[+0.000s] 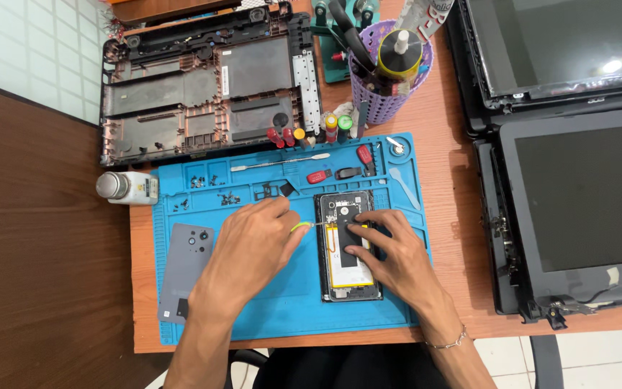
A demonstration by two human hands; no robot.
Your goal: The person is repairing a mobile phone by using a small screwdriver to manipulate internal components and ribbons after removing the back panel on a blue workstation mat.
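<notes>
A wooden tabletop (pixel 440 173) beside a white tiled floor carries a blue repair mat (pixel 282 302), with a stripped laptop base (pixel 203 86) behind it and two dark laptop screens (pixel 577 194) to the right. On the mat's right half lies an opened phone (pixel 348 248), back cover off, its pale battery and dark boards exposed. The right hand (pixel 390 256) lies flat on it, fingers spread and pressing the upper part to keep it steady. The left hand (pixel 253 248) has its fingers closed on a thin tool with a yellow-green handle (pixel 301 226), its tip at the phone's left edge near the top. The removed grey back cover (pixel 185 270) rests on the mat's left side, well apart. The phone looks light, flat and stiff, but its bare boards, thin cables and soft battery seem fragile; the outer frame edges appear the safest place to hold. Tiny screws (pixel 214 189) lie loose on the mat.
</notes>
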